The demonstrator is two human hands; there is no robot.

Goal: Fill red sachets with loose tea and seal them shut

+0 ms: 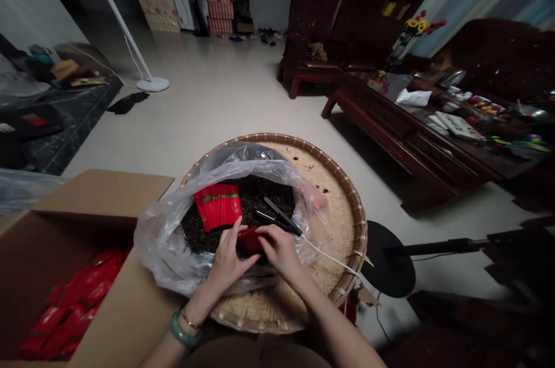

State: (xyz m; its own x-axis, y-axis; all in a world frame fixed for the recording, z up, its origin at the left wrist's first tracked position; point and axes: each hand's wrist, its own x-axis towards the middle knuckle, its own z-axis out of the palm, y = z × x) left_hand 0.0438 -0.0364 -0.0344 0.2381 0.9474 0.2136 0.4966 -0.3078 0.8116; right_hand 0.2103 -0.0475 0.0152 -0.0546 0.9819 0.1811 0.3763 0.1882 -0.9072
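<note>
Mostly, room is set by the round woven tray (356, 200): raised rim all round, widest stretch of weave to the right, pale floor (217, 79) beyond. Cardboard box (130, 304) crowds the left, beside the plastic bag (160, 235). Red packet (249, 241) sits between both hands at the bag's near side, long axis apparently crosswise. Right hand (281, 252) pinches its right end; left hand (228, 255) brackets the left, thumb and fingers apart, grip unclear. Black two-armed tool (286, 222) points up-left just beyond. Fingers hide much of the packet; box cut off by frame edge.
</note>
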